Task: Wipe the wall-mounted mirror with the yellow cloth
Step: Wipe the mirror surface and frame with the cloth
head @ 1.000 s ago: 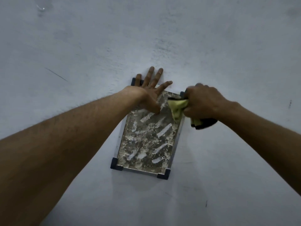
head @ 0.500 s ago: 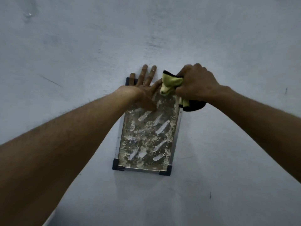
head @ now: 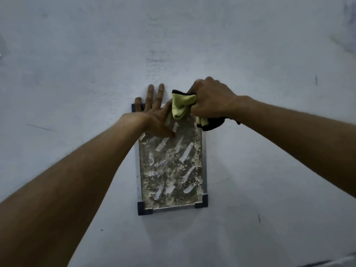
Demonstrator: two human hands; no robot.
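A small rectangular mirror (head: 171, 166) with dark corner brackets hangs on the pale wall. Its glass is blotched with pale grime and several slanted streaks. My left hand (head: 154, 114) lies flat on the mirror's top left corner, fingers straight and reaching onto the wall above. My right hand (head: 210, 100) grips the bunched yellow cloth (head: 181, 106) with a black edge at the mirror's top right, pressing it against the glass. A dark end of the cloth hangs out below my fist.
The pale blue-grey wall (head: 269, 170) fills the view, with small dark marks and scuffs here and there. A darker strip (head: 327, 262) crosses the bottom right corner.
My right hand has carried the cloth from the mirror's right edge up to its top right corner. My left hand has stayed flat on the top left corner.
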